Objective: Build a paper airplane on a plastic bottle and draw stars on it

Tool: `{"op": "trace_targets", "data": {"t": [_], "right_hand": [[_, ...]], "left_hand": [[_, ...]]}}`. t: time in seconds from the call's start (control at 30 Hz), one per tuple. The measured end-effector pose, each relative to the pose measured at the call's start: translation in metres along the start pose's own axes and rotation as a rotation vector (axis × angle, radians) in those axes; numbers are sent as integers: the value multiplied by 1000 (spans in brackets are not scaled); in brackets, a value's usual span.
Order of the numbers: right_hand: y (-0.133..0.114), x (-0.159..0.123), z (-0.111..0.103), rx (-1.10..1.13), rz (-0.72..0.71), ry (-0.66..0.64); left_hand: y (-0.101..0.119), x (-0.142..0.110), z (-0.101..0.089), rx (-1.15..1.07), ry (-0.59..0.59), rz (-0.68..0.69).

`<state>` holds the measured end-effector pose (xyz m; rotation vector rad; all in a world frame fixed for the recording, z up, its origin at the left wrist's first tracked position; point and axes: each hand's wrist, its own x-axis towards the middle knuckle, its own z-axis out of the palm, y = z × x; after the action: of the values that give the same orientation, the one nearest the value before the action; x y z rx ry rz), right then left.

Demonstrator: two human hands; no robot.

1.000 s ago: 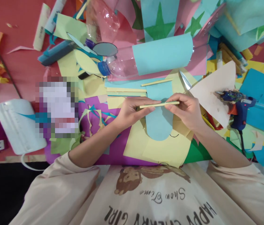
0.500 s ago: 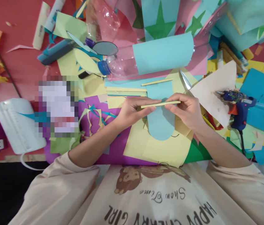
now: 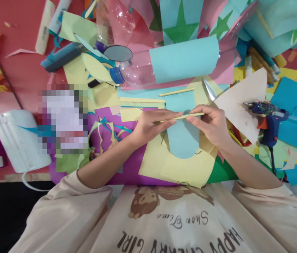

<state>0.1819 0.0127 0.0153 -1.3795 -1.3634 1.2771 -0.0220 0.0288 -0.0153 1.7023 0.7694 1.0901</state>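
Note:
A thin yellow rolled paper stick (image 3: 190, 115) is pinched between both hands above a light blue rounded paper piece (image 3: 184, 138). My left hand (image 3: 151, 124) has its fingers pressed together along the stick's left part. My right hand (image 3: 210, 123) pinches the stick's right end between thumb and fingers. The blue piece lies on yellow paper sheets (image 3: 182, 167).
A clear plastic bottle wrapped in light blue paper (image 3: 164, 65) lies behind the hands, with a second yellow stick (image 3: 176, 92) in front of it. A blue hot glue gun (image 3: 265, 117) rests at the right on a cream paper. Coloured paper scraps cover the red table.
The stick's left part has slid further under my left fingers and it tilts slightly up to the right. Both hands stay almost where they were.

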Motion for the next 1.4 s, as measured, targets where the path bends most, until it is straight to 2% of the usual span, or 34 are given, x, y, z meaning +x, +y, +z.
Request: {"op": "trace_targets", "data": {"t": [0.13,0.27,0.57,0.8,0.93,1.0,1.07,1.17,1.4], "right_hand": [[0,0,0,-17,1,5],[1,0,0,-21,-7,4],[-1,1,0,-41,-10,4],[1,2,-1,-64,-20,32],[3,-1,0,-64,-97,1],[5,-3,1,-56,-136,-17],[6,-5,3,-41,-161,-22],[6,-7,5,-8,-160,-42],[3,-2,2,128,-35,-154]], "left_hand": [[-2,0,1,23,3,91],[-2,0,1,10,-4,102],[1,4,-11,-186,-203,-6],[-3,3,-15,-344,-232,-125],[-4,1,-10,-282,-63,-120],[-4,-1,-6,-209,2,-167],[-3,-3,-3,-128,21,-217],[-2,-6,0,-44,65,-214],[1,-5,-2,27,119,-215]]}}
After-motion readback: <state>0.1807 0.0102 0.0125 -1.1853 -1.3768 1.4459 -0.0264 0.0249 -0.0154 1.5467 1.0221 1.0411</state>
